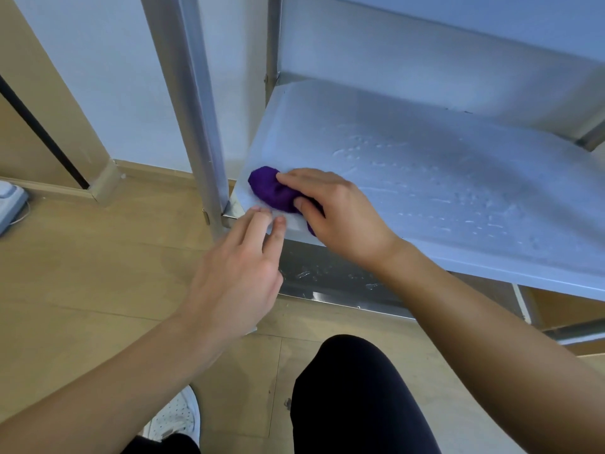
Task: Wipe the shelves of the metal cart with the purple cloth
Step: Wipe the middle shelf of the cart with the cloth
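Black-clad knee (353, 394) fills the bottom middle of the view, with a white perforated shoe (178, 417) to its left on the wooden floor (98, 263). Both bare forearms reach forward from the lower corners toward the metal cart (409, 54).

The right hand (337, 217) grasps the purple cloth (271, 190). Its thumb and fingers curl round the bunched fabric and hold it down on the shelf (442, 178). The cloth sits at the shelf's front left corner, just beside the cart's upright corner post (199, 126), and a rounded end of it sticks out past the fingers toward that post.

The left hand (242, 270) is released, its fingers straight and slightly spread. The fingertips (280, 221) touch the front edge of the same shelf at that corner, just in front of the cloth and near the right thumb. This hand holds nothing.

Wet streaks and droplets (458, 191) lie across the middle and right of the shelf surface, while the left part near the cloth looks smoother. Below the front edge, a lower shelf (327, 280) shows pale smears on its dark metal.

On the floor at the far left edge lies a white object (9, 201) with a thin cord, too cut off to identify. Behind the cart stands a pale wall (108, 77) with a tan skirting board (59, 186).
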